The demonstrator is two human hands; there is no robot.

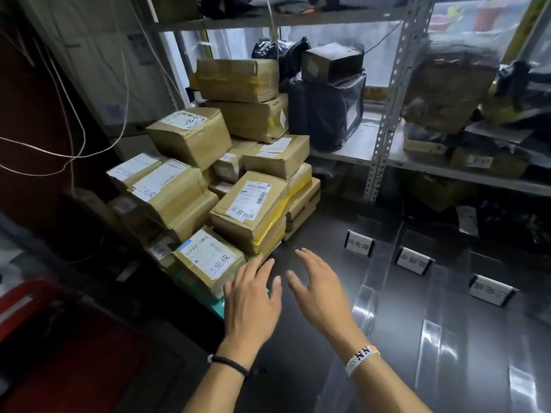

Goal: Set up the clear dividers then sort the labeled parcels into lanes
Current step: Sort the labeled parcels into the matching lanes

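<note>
Fingers (264, 268) of both hands are straight and spread, holding nothing. We hold the left hand (253, 296) just beside the nearest labeled parcel (208, 263) and the right hand (320, 290) next to it over the dark table (328, 231), apparently so that both can close on one box. The parcels sit in a pile (214, 162) at the left, labels up so that we can read each category before lifting. The clear dividers (376, 275) stand upright at the right, running near to far. A label card (359, 243) at the far end names each lane. We judge the dividers set up and sorting not yet begun: no parcel lies in any visible lane.
</note>
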